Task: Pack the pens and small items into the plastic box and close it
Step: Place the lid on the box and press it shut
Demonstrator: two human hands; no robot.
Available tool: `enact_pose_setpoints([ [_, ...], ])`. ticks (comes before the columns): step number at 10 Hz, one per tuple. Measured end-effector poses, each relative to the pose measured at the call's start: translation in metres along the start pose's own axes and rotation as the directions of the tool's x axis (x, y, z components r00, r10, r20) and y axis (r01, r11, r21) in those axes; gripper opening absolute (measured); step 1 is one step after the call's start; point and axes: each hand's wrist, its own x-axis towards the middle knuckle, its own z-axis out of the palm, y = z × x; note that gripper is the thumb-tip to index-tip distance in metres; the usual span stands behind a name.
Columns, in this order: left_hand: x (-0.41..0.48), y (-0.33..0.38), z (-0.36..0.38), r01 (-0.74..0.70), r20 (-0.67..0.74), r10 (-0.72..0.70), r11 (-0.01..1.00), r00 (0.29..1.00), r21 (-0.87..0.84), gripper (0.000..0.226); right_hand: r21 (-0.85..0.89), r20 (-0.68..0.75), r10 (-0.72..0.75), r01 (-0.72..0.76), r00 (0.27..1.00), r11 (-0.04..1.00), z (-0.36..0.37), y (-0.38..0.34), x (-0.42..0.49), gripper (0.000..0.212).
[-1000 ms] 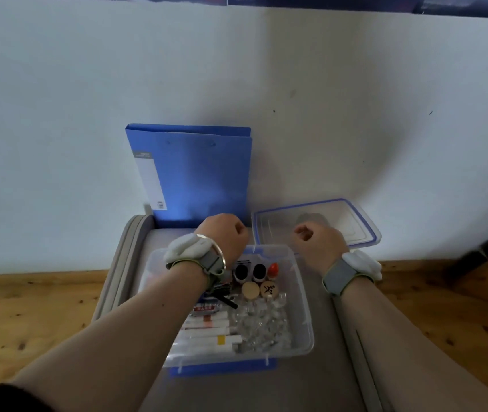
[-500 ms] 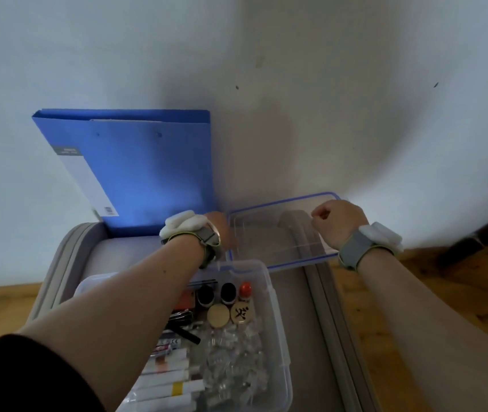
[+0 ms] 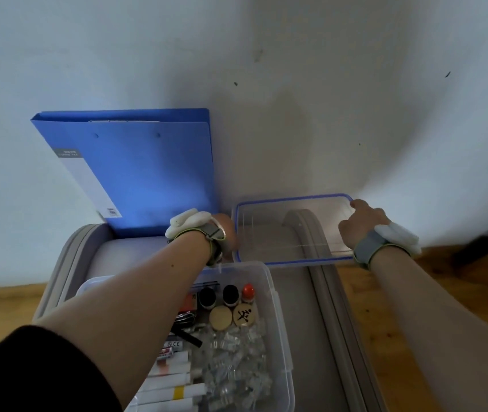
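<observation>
Now gripping the clear lid (image 3: 293, 227) at both short ends: left hand (image 3: 226, 233) clamped on its left edge, right hand (image 3: 361, 223) curled over its right corner. Raised just beyond the open plastic box (image 3: 278, 322), already packed with pens (image 3: 174, 391) and small items (image 3: 230, 310). Blue folder (image 3: 144, 173) propped against the wall behind.

Both arms extend forward from the lower frame edge. The left arm runs from 7 o'clock toward centre, with a dark sleeve at the upper arm and the forearm bare. The left hand (image 3: 227, 233) is curled, knuckles up, wrist banded. The right arm enters from 5 o'clock. The right hand (image 3: 363, 223) is curled, fingers (image 3: 357, 204) pointing toward 11 o'clock, wrist banded.
</observation>
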Motion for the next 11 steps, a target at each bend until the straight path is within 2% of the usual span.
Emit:
enact_pose_setpoints([
  [1, 0.000, 0.001, -0.001, -0.131, 0.117, 0.104, 0.959, 0.988, 0.251, 0.018, 0.095, 0.008, 0.024, -0.024, 1.000, 0.995, -0.003, 0.003, -0.003, 0.053],
  [2, -0.008, 0.000, -0.007, -0.054, -0.001, 0.054, 0.997, 0.999, -0.057, 0.020, 0.190, 0.015, 0.101, -0.102, 0.995, 0.976, -0.010, 0.004, -0.007, 0.042],
  [3, -0.016, -0.004, -0.013, -0.040, -0.094, 0.029, 0.992, 0.995, -0.119, 0.024, 0.256, 0.023, 0.108, -0.110, 0.994, 0.960, -0.030, 0.004, -0.013, 0.035],
  [5, -0.052, -0.027, -0.033, -0.119, -0.286, 0.023, 0.940, 0.958, -0.321, 0.025, 0.369, -0.014, 0.016, -0.010, 1.000, 0.929, -0.063, -0.010, -0.039, 0.044],
  [7, -0.098, -0.071, -0.060, -0.151, -0.439, -0.033, 0.914, 0.898, -0.377, 0.023, 0.538, -0.051, -0.064, 0.081, 0.997, 0.839, -0.066, -0.034, -0.084, 0.046],
  [8, -0.117, -0.095, -0.065, -0.183, -0.468, -0.068, 0.864, 0.881, -0.470, 0.026, 0.603, -0.106, -0.122, 0.161, 0.987, 0.781, -0.061, -0.043, -0.103, 0.029],
  [9, -0.133, -0.125, -0.061, -0.227, -0.471, -0.131, 0.744, 0.872, -0.628, 0.026, 0.722, -0.196, -0.165, 0.256, 0.967, 0.643, -0.055, -0.047, -0.128, 0.025],
  [10, -0.145, -0.159, -0.051, -0.291, -0.536, -0.171, 0.685, 0.827, -0.668, 0.030, 0.766, -0.262, -0.192, 0.325, 0.946, 0.554, -0.053, -0.050, -0.149, 0.022],
  [11, -0.157, -0.181, -0.039, -0.342, -0.628, -0.204, 0.693, 0.751, -0.634, 0.024, 0.815, -0.276, -0.243, 0.361, 0.930, 0.454, -0.051, -0.054, -0.165, 0.022],
])
